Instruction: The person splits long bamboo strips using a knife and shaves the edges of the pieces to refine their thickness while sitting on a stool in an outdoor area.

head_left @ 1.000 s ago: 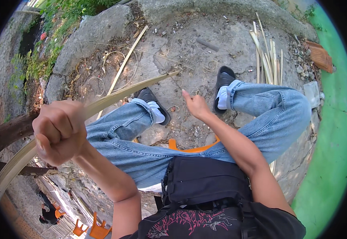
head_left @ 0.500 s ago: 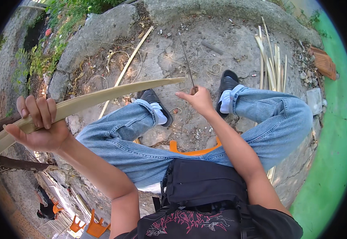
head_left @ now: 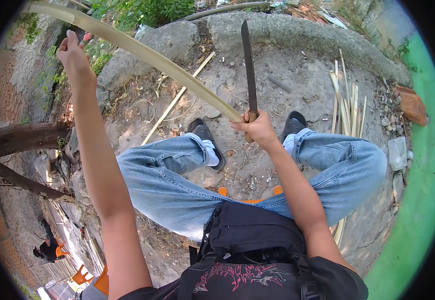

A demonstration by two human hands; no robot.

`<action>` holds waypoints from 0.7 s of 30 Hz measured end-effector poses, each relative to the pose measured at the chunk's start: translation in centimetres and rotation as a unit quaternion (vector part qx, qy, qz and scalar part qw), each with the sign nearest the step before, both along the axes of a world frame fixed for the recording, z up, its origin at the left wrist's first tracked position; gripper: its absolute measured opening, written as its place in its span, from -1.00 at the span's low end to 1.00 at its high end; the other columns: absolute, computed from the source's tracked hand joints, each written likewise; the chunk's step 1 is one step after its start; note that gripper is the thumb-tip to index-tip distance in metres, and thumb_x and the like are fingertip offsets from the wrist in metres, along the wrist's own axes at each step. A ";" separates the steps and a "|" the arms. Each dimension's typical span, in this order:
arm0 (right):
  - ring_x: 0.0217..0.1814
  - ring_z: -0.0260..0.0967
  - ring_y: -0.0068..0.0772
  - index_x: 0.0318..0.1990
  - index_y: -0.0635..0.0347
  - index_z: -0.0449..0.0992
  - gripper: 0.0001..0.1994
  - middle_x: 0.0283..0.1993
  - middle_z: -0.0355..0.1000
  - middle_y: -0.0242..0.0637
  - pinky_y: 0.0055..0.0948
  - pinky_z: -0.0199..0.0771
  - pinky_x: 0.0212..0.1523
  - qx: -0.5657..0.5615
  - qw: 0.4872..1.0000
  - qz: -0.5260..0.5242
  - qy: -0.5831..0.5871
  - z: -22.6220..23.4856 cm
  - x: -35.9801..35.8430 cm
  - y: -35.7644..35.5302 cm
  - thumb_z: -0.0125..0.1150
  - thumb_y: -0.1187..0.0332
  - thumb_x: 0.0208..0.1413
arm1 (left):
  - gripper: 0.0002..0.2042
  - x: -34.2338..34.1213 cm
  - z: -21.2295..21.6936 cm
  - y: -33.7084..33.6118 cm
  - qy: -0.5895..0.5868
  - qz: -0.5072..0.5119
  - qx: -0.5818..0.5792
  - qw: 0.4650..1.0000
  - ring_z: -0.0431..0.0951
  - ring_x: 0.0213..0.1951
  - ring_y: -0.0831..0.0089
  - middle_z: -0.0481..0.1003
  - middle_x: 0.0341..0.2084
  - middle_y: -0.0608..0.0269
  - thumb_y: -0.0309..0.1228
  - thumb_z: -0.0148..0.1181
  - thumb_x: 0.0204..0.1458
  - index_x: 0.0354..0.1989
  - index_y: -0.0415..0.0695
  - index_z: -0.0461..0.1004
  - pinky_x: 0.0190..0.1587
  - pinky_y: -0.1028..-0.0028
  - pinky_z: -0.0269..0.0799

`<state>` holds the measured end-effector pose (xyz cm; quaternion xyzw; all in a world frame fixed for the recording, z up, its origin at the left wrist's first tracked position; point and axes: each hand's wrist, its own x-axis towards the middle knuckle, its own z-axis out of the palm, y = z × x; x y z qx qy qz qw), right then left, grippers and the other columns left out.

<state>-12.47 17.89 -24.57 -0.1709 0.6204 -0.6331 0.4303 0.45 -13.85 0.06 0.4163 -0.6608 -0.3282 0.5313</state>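
My right hand (head_left: 261,131) is closed round the wooden handle of a long-bladed knife (head_left: 249,65), whose dark blade points away from me. The same hand's thumb presses the near end of a long, pale bamboo strip (head_left: 162,62) against the handle area. From there the strip bows up and left to the far left rim. My left hand (head_left: 76,60) is raised just below the strip's far part, one finger stretched toward it and the others loosely bent. Whether a fingertip touches the strip I cannot tell.
Split strips (head_left: 346,107) lie in a pile at the right, and a single strip (head_left: 177,97) lies beyond my left foot. A low concrete kerb (head_left: 297,37) curves across the far side. Dark trunks (head_left: 25,140) stand at left. A person (head_left: 47,247) is at lower left.
My left hand has let go of the strip and moved up and away. The strip has swung upward at left, its near end now at my right hand. The knife blade has turned broadside.
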 end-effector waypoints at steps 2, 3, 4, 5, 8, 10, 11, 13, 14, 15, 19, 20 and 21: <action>-0.55 0.27 -0.66 -0.56 0.08 0.24 -0.62 -0.57 0.30 -0.48 -0.55 0.22 -0.57 -0.028 0.999 -0.022 -0.025 0.7 -1.0 -0.4 0.46 0.55 -0.30 | -0.67 -0.5 -4.2 6.6 -0.140 -0.117 -0.100 0.978 0.41 -0.10 0.36 0.42 -0.14 0.12 -0.29 0.04 0.15 0.00 -0.20 0.29 -0.08 0.42 0.29; -0.54 0.31 -0.64 -0.55 0.09 0.24 -0.63 -0.55 0.33 -0.45 -0.56 0.26 -0.56 -0.051 0.996 -0.041 -0.056 0.9 -1.4 -0.5 0.44 0.57 -0.28 | -0.73 -0.6 -5.8 11.5 -0.237 -0.168 -0.048 0.956 0.44 -0.13 0.33 0.46 -0.18 0.13 -0.31 0.07 0.12 -0.08 -0.19 0.36 -0.10 0.39 0.32; -0.54 0.31 -0.64 -0.55 0.09 0.24 -0.63 -0.55 0.33 -0.45 -0.56 0.26 -0.56 -0.060 0.996 -0.037 -0.057 2.1 -1.1 -1.4 0.44 0.57 -0.28 | -0.68 0.5 -7.9 14.8 -0.293 -0.207 0.020 0.933 0.45 -0.11 0.23 0.47 -0.16 0.02 -0.28 0.08 0.11 -0.06 -0.24 0.35 -0.05 0.33 0.34; -0.51 0.36 -0.58 -0.54 0.10 0.23 -0.64 -0.51 0.36 -0.39 -0.53 0.32 -0.53 -0.093 0.990 -0.057 -0.092 3.3 -0.9 -2.0 0.41 0.59 -0.24 | -0.53 1.2 -10.3 17.7 -0.354 -0.260 0.092 0.894 0.41 0.00 0.25 0.42 -0.08 -0.04 -0.15 0.11 0.10 0.03 -0.28 0.29 0.00 0.33 0.32; -0.33 0.46 -0.40 -0.53 0.09 0.21 -0.67 -0.42 0.40 -0.29 -0.45 0.44 -0.40 -0.118 0.979 -0.063 -0.156 4.9 -0.9 -2.9 0.32 0.63 -0.15 | -0.44 2.3 -18.8 24.3 -0.325 -0.355 0.278 0.831 0.45 -0.02 0.25 0.41 -0.09 -0.09 -0.09 0.09 0.12 0.08 -0.34 0.22 0.01 0.31 0.35; -0.17 0.51 -0.29 -0.53 0.07 0.20 -0.68 -0.37 0.42 -0.25 -0.40 0.50 -0.31 -0.107 0.976 -0.060 -0.182 5.4 -1.2 -2.7 0.25 0.66 -0.09 | -0.50 2.0 -22.6 27.4 -0.248 -0.374 0.365 0.815 0.49 -0.09 0.30 0.45 -0.14 -0.04 -0.11 0.06 0.15 0.04 -0.33 0.25 -0.04 0.36 0.38; -0.12 0.50 -0.25 -0.53 0.06 0.19 -0.68 -0.34 0.42 -0.23 -0.39 0.50 -0.28 -0.133 0.967 -0.071 -0.206 5.5 -1.1 -2.6 0.24 0.66 -0.07 | -0.57 1.6 -23.2 28.7 -0.167 -0.391 0.412 0.806 0.51 -0.22 0.38 0.47 -0.25 0.04 -0.15 0.03 0.17 -0.03 -0.31 0.28 -0.15 0.42 0.40; -0.07 0.48 -0.21 -0.53 0.06 0.19 -0.68 -0.32 0.42 -0.21 -0.38 0.51 -0.25 -0.165 0.957 -0.082 -0.225 5.5 -1.3 -2.7 0.23 0.65 -0.05 | -0.64 1.6 -22.9 29.3 -0.084 -0.408 0.448 0.791 0.53 -0.35 0.45 0.50 -0.37 0.12 -0.18 -0.01 0.20 -0.09 -0.30 0.31 -0.25 0.49 0.42; -0.04 0.47 -0.18 -0.53 0.05 0.19 -0.68 -0.30 0.41 -0.22 -0.37 0.51 -0.23 -0.163 0.959 -0.075 -0.221 5.1 -1.5 -2.4 0.22 0.65 -0.05 | -0.68 1.9 -22.1 29.4 -0.049 -0.395 0.464 0.791 0.49 -0.46 0.49 0.46 -0.48 0.21 -0.20 -0.03 0.21 -0.15 -0.28 0.32 -0.36 0.52 0.39; 0.00 0.45 -0.15 -0.53 0.05 0.19 -0.68 -0.28 0.40 -0.23 -0.36 0.51 -0.21 -0.161 0.960 -0.068 -0.217 4.8 -1.7 -2.3 0.22 0.65 -0.04 | -0.71 2.1 -21.4 29.4 -0.015 -0.382 0.480 0.790 0.45 -0.57 0.54 0.43 -0.60 0.30 -0.22 -0.05 0.23 -0.20 -0.26 0.33 -0.46 0.55 0.36; -0.12 0.48 -0.27 -0.55 0.05 0.17 -0.67 -0.32 0.38 -0.28 -0.42 0.52 -0.24 -0.118 0.974 -0.036 -0.191 6.2 -2.7 -1.0 0.25 0.60 -0.01 | -0.69 3.8 -17.7 27.0 0.032 -0.360 0.514 0.778 0.28 -0.71 0.66 0.30 -0.70 0.39 -0.21 -0.02 0.21 -0.14 -0.25 0.36 -0.64 0.67 0.21; -0.30 0.46 -0.46 -0.47 0.17 0.29 -0.79 -0.41 0.36 -0.35 -0.48 0.51 -0.32 -0.127 0.976 0.002 -0.177 6.5 -3.2 -0.1 0.27 0.55 -0.01 | -0.69 4.2 -16.5 26.4 0.049 -0.357 0.554 0.751 0.27 -0.72 0.70 0.32 -0.71 0.40 -0.25 -0.01 0.20 -0.09 -0.27 0.39 -0.70 0.70 0.13; -0.30 0.46 -0.46 -0.47 0.17 0.29 -0.79 -0.41 0.36 -0.35 -0.48 0.51 -0.32 -0.128 0.975 0.000 -0.180 6.1 -3.3 0.7 0.27 0.55 -0.01 | -0.69 4.8 -15.4 25.8 0.046 -0.356 0.555 0.751 0.27 -0.72 0.70 0.32 -0.71 0.40 -0.25 -0.01 0.20 -0.09 -0.27 0.39 -0.70 0.70 0.13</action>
